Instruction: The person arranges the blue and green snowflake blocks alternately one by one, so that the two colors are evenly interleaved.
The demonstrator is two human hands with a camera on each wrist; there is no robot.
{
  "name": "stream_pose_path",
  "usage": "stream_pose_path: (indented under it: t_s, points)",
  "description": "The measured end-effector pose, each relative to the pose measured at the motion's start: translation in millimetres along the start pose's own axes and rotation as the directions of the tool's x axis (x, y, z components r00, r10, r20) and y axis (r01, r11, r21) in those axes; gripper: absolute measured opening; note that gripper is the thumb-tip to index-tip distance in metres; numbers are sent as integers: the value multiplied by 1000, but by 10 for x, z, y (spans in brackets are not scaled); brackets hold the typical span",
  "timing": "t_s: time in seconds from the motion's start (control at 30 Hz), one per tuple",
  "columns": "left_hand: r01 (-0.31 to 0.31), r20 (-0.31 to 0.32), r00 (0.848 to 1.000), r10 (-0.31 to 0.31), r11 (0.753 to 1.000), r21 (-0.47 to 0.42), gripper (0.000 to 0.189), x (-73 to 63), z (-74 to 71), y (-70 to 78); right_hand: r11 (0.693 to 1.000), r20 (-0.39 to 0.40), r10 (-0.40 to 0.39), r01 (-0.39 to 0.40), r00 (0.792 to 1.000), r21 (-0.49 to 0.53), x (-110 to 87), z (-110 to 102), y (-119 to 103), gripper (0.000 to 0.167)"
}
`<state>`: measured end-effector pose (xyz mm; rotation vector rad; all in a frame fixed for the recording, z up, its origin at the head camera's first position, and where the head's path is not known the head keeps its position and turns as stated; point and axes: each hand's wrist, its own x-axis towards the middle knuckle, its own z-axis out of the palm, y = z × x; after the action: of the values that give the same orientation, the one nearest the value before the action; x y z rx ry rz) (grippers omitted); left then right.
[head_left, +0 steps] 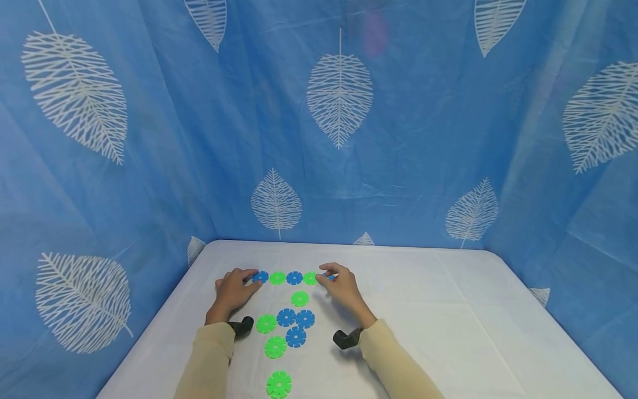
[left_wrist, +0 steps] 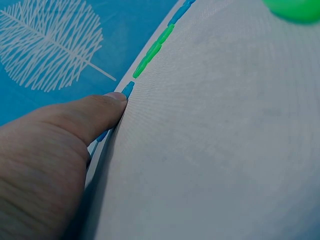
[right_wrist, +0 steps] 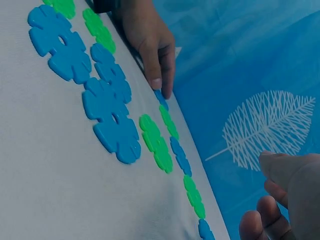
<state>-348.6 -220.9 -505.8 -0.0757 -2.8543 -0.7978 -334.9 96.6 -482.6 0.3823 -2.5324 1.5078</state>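
Note:
Blue and green flower-shaped notched plastic discs lie flat on a white-covered table. At the left end of the far row, my left hand [head_left: 234, 289] pinches a blue disc [head_left: 261, 277] between thumb and finger; the left wrist view shows the thumb [left_wrist: 112, 105] against its edge. Rightward in that row follow a green disc [head_left: 277, 278], a blue disc [head_left: 294, 278] and another green disc [head_left: 310, 278]. My right hand [head_left: 344, 285] hovers over the row's right end, fingers bent and spread apart. Beneath it, a blue disc [right_wrist: 205, 230] is partly hidden.
Nearer than the row lie a green disc [head_left: 300, 298], a cluster of blue discs [head_left: 296, 336] and several green discs, one [head_left: 278, 384] at the front edge of view. Blue leaf-print curtain [head_left: 399, 166] surrounds the white table [head_left: 448, 332] at its back and sides.

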Motion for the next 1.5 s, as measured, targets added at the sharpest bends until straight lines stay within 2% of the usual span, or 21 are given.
stream_pose_path:
  t_s: [0.13,0.4,0.63,0.77,1.27,1.5]
  points:
    - [0,2,1000,0,1000,0,48,10,7,0,1000,34,-29,29,999,-1,-22,40,-47,35]
    - [1,6,1000,-1,1000,-1,48,12,-1,12,999,107,-28,32,994,-32,-56,112,-111,38]
    - [-4,3,1000,4,1000,8,47,-2,2,1,996,221,-25,45,975,-83,-110,202,-87,39]
    - [-4,4,1000,4,1000,4,47,1,15,-15,995,260,-23,46,965,-85,-137,244,-70,41]
    - [-17,-9,1000,17,1000,2,48,39,14,-41,979,226,7,40,974,-200,-160,346,-89,45]
    - [-16,-9,1000,16,1000,4,48,34,27,-34,959,216,20,42,976,-281,-166,382,-77,47]
